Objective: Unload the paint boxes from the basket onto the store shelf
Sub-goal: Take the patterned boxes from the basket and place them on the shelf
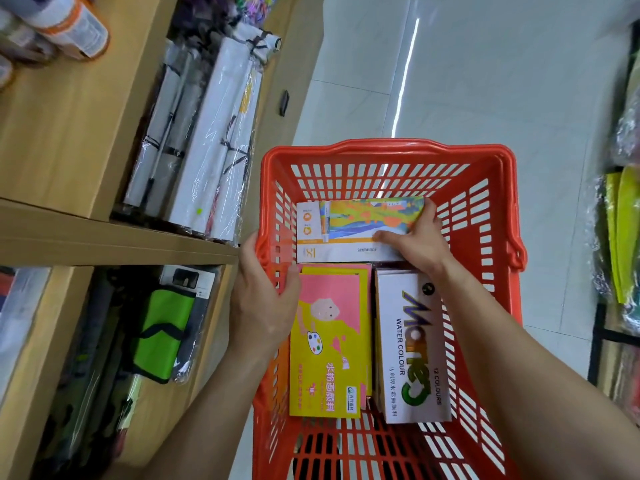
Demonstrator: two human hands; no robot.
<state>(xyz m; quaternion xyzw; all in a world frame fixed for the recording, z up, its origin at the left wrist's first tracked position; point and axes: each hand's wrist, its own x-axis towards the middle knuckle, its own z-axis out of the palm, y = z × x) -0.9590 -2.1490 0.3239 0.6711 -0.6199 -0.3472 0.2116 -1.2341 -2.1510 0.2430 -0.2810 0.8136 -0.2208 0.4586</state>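
So right hand [414, 245] grips the colourful paint box [360, 223], far end of the basket [384, 147]; left hand [263, 299] clutches its left rim.

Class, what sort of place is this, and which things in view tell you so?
Probably an art-supply shop: wooden shelves of wrapped goods, and a red shopping basket holding paint boxes.

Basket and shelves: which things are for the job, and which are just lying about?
For the job: red basket, landscape box, pink-yellow box, water colour box, wooden shelf, right hand, left hand.
Lying about: green pouch, wrapped white rolls, orange-banded can.
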